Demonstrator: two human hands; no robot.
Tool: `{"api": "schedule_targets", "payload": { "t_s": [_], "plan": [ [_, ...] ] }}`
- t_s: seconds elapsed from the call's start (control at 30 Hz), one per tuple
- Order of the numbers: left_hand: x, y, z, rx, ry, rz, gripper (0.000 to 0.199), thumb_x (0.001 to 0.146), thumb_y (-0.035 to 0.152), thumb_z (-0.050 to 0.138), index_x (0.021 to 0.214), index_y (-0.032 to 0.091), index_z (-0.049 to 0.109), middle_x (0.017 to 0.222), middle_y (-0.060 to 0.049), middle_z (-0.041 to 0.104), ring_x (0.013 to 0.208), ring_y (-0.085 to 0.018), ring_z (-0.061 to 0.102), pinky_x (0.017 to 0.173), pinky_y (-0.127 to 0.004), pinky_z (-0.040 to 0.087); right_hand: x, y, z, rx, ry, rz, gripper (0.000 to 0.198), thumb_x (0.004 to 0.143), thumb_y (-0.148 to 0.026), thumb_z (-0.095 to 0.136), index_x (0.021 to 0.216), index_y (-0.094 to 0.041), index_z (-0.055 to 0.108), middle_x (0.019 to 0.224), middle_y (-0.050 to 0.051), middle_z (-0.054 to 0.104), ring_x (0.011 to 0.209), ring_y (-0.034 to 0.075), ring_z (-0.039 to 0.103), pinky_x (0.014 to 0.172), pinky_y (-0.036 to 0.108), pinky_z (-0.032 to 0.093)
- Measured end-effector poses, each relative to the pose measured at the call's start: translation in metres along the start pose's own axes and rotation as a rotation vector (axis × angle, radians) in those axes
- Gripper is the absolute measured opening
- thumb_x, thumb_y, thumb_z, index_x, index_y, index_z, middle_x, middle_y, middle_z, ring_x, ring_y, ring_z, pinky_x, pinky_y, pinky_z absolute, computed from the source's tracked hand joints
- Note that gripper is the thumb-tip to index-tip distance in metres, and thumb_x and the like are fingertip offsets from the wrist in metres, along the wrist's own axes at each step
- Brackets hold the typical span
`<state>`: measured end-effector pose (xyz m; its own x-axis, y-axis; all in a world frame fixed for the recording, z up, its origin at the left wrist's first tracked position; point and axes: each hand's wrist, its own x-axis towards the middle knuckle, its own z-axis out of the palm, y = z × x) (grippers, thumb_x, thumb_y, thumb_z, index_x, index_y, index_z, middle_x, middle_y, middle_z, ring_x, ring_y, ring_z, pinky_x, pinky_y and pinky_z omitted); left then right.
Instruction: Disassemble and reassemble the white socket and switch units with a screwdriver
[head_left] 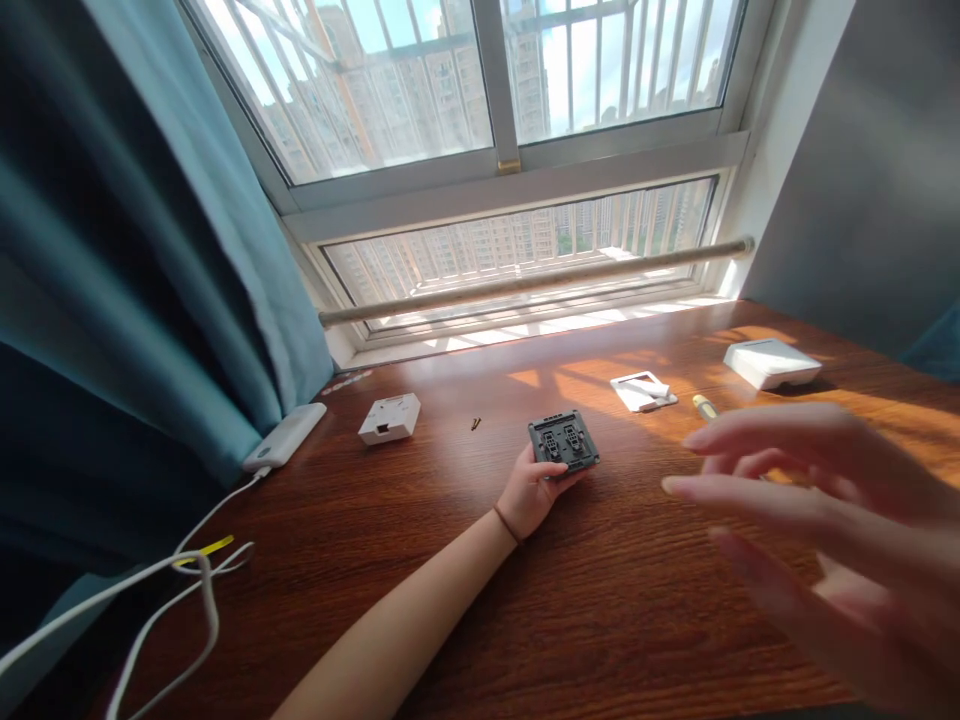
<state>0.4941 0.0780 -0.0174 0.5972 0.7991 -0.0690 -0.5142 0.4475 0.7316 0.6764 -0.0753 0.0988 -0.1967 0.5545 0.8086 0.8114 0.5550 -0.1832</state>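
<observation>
Our left hand [529,492] has the black module [564,442] secure, thumb over the near edge and fingers tucked beneath, right there over the counter [600,600]. Our right hand [847,530], to the module's right and badly blurred, has its fingers spread wide; we see nothing gripped, though we cannot tell whether a fingertip meets the screwdriver [703,404].

And how does this module handle? Light and stiff, we reckon: a flat, squarish slab, probably hard plastic, with enough ridges to resist slipping. The two raised clusters on its face look the fragile part, so the rim is the place to hold, thumb against fingers.

Outward we go! Right of the module lies a thin white frame [637,391]; beyond it, the screwdriver's yellowish handle, then a smooth white box [772,360]. Over to the module's left, two slim, brownish screws [475,424]; farther left, a chunky white case [390,418] with a dark notch in its near side; farthest left, a rounded white slab [289,435] trailing a bendy cable [212,610] by soft blue curtain folds [202,200].
</observation>
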Motion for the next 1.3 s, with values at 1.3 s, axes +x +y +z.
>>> {"api": "schedule_targets", "payload": {
  "t_s": [1.3],
  "plan": [
    [0.008,0.018,-0.018,0.808,0.099,0.209,0.018,0.074,0.024,0.062,0.088,0.015,0.069,0.088,-0.009,0.069,0.082,-0.023,0.061,0.076,-0.031,0.046,-0.038,0.092,0.140,0.468,-0.443,0.421,0.079,0.056,-0.033,0.076,0.126,-0.025,0.039,0.124,0.009,0.045,0.116,0.029,0.045,0.095,0.043,0.041]
  ]
}}
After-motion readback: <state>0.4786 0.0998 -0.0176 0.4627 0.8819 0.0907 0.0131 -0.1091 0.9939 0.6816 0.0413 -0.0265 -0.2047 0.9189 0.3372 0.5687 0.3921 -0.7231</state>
